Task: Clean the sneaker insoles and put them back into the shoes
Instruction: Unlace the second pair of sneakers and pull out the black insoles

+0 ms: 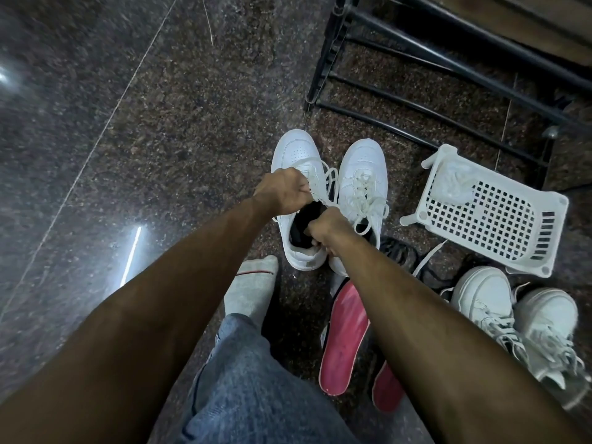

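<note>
Two white sneakers stand side by side on the dark floor. My left hand (283,192) grips the tongue and laces of the left sneaker (296,152). My right hand (326,230) is curled at that shoe's opening, holding a dark insole (307,219) that sits inside it. The right sneaker (363,174) stands untouched beside it. Two red insoles lie on the floor nearer me: one (344,338) in full view, the other (387,390) partly hidden under my right forearm.
A white plastic basket (493,213) lies to the right with a crumpled clear bag in it. Another pair of white sneakers (519,322) stands at lower right. A black metal rack (416,75) is behind. My socked foot (256,290) and jeans are below.
</note>
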Action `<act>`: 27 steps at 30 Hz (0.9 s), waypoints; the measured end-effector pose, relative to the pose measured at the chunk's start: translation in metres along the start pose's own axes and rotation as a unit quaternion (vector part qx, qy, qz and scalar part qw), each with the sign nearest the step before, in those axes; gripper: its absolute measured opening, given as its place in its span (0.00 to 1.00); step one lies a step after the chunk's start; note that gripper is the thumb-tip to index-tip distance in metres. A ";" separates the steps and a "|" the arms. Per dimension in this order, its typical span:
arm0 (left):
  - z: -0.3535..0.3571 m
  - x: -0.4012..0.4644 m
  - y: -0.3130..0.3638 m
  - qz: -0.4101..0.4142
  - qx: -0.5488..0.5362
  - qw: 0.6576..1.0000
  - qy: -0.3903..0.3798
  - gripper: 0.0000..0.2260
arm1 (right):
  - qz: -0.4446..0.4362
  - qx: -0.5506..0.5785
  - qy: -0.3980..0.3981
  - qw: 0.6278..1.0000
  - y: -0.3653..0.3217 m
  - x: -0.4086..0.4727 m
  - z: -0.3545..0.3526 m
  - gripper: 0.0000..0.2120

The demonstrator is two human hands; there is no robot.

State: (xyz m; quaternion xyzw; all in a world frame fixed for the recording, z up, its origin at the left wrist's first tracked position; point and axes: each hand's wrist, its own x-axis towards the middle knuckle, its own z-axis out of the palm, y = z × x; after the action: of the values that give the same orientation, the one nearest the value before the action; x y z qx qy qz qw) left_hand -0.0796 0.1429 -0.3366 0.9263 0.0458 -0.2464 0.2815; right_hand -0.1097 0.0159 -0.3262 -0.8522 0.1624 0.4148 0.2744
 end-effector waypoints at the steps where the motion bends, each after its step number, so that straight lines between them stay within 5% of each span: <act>1: -0.001 -0.001 0.001 0.000 -0.007 1.000 0.003 0.06 | -0.018 -0.069 0.016 0.997 -0.001 -0.002 0.002 0.08; 4: -0.002 -0.005 0.000 0.004 -0.025 1.000 0.008 0.07 | -0.074 -0.245 0.104 0.961 -0.003 -0.009 0.012 0.12; 9: 0.000 -0.007 -0.002 0.018 -0.026 0.999 0.015 0.07 | -0.066 -0.226 0.150 0.960 0.000 -0.011 0.014 0.09; 16: 0.002 -0.007 -0.002 0.020 -0.039 0.999 0.018 0.05 | -0.069 -0.082 0.098 0.989 0.014 -0.020 0.000 0.09; 21: 0.002 -0.006 0.002 0.016 -0.029 0.999 0.009 0.05 | -0.112 -0.191 0.129 0.967 0.010 -0.030 0.014 0.14; 27: 0.002 -0.007 0.004 0.021 -0.028 0.999 -0.002 0.05 | -0.030 -0.129 0.008 0.991 0.003 -0.024 0.002 0.06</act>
State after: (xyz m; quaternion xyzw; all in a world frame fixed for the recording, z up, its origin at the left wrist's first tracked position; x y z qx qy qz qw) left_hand -0.0861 0.1392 -0.3327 0.9182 0.0329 -0.2406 0.3128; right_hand -0.1266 0.0163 -0.3093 -0.8880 0.0844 0.4175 0.1734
